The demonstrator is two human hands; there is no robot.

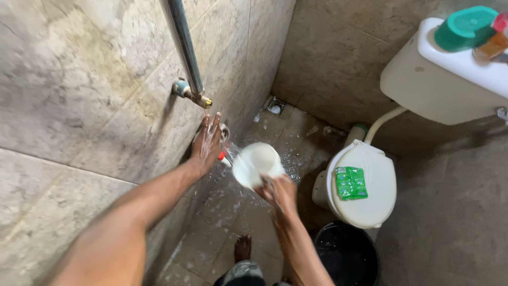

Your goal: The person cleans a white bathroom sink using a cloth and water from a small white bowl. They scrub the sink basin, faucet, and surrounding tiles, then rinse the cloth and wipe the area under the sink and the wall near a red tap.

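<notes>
Tiled bathroom: right hand (279,191) grips white mug (256,164) under tap (225,153); left hand (207,142) spread on tap. Keep mug level, steady.

Single view only, from a head-worn camera looking steeply down into a tiled bathroom corner. Wall (79,106) fills the left, close to the lens; the wet floor (233,222) lies below, the drain (275,106) at the far corner. The toilet (365,185) sits right of centre (cistern (444,85) at the upper right edge). Both forearms enter from the near edge.
</notes>
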